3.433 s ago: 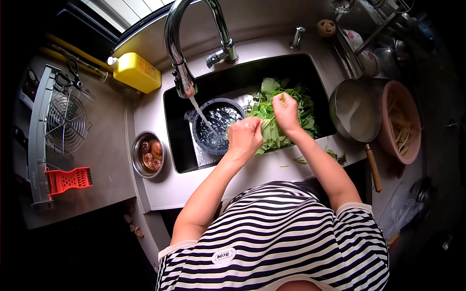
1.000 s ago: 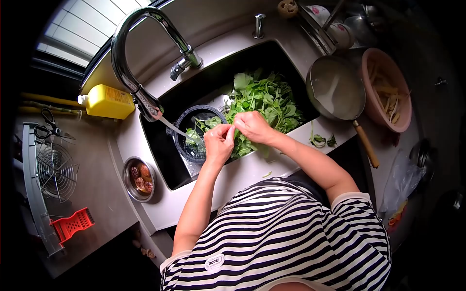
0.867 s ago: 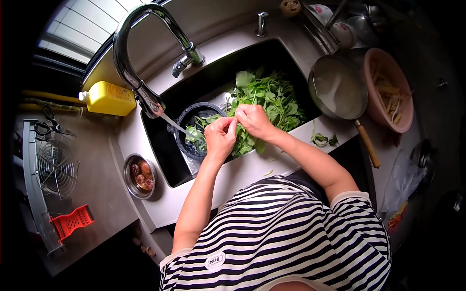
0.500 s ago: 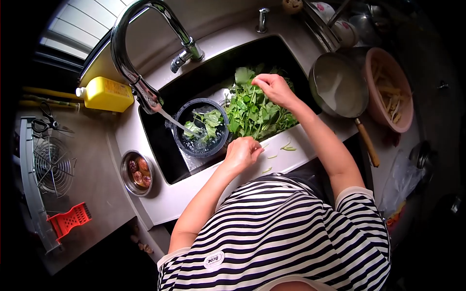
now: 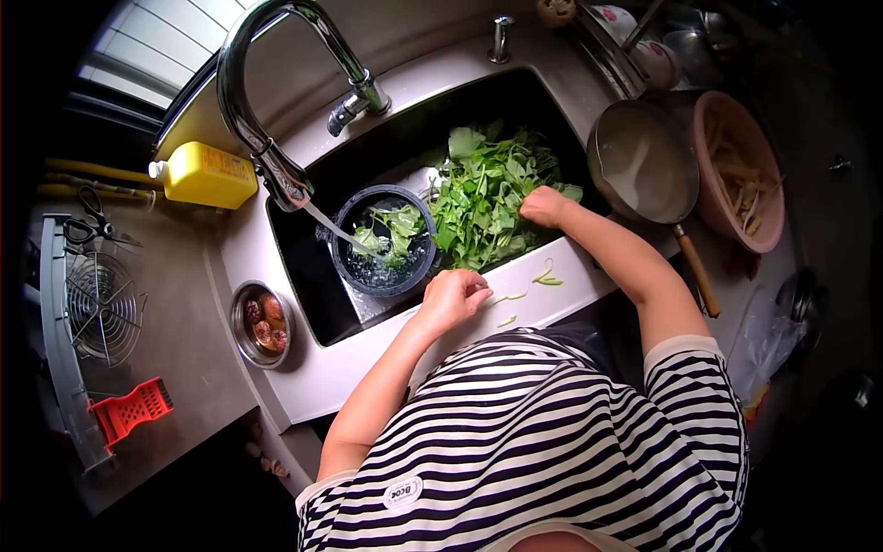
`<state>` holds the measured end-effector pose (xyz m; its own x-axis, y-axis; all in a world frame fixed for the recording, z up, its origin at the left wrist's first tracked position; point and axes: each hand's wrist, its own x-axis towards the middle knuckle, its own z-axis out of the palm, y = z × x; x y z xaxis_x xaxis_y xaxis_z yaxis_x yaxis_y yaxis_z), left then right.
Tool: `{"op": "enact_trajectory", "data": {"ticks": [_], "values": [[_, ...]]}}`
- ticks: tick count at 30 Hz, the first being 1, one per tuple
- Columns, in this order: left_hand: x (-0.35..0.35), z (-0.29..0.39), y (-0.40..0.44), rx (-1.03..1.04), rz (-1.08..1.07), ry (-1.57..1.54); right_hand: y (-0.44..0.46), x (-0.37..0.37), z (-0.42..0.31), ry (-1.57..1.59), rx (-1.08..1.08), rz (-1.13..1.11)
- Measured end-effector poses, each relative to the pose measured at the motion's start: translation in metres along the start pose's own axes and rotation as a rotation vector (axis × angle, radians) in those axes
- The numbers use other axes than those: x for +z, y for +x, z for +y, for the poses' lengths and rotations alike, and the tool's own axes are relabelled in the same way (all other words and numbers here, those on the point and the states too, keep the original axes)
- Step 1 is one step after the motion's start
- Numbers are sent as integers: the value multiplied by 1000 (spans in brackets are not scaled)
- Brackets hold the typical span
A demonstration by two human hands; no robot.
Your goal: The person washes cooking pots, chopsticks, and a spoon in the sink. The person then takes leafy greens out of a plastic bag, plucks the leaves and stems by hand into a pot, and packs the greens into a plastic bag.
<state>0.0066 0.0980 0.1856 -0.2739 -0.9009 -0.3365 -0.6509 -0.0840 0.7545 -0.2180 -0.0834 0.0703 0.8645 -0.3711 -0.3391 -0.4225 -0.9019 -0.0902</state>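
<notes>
Over the near rim of the sink, my left hand (image 5: pixel 457 299) is closed, thumb against fingers. A thin green stem (image 5: pixel 508 297) lies by its fingertips; whether the fingers hold anything is hidden. My right hand (image 5: pixel 547 208) is closed at the right side of a heap of leafy greens (image 5: pixel 487 198), its fingertips among the leaves. Left of the heap, a dark round basin (image 5: pixel 342 269) holds water and a few leaves (image 5: pixel 397 225). Water runs into it from the faucet (image 5: pixel 287 184). More cut stems (image 5: pixel 548 276) lie on the white rim.
Left of the sink are a yellow jug (image 5: pixel 210 175), scissors (image 5: pixel 90 216), a metal bowl of dark red pieces (image 5: pixel 241 342) and a red grater (image 5: pixel 133 411). On the right stand a pan with a wooden handle (image 5: pixel 696 271) and a pink basin of peelings (image 5: pixel 773 221).
My right hand has moved down and to the right, from above the heap to its right side. My left hand stays near the rim, shifted slightly.
</notes>
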Motion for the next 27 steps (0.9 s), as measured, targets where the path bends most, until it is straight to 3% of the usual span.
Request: {"op": "enact_trajectory", "data": {"ticks": [2,5,6,10,13,16,18,20,25,27], "values": [[-1,-4,2,15,50,-10,3,-1,2,-1,-8,-11],[-6,-5,3,38,110,-26,6,2,10,-80,166,-140],[-10,-4,3,36,133,-42,5,0,14,-15,200,-44],[-21,-13,10,30,337,-92,5,-80,-21,512,319,121],[-39,-4,19,153,516,-66,9,-120,-43,1027,211,131],[-51,1,28,221,533,-163,7,-149,-62,1185,127,155],[-52,-2,34,302,631,-182,11,-149,-67,1245,110,155],[-55,-9,31,222,572,-247,13,-146,-71,1273,76,153],[-51,-22,27,111,471,-384,9,-158,-88,933,-32,372],[-51,-17,25,164,473,-265,12,-152,-92,839,-65,468]]}}
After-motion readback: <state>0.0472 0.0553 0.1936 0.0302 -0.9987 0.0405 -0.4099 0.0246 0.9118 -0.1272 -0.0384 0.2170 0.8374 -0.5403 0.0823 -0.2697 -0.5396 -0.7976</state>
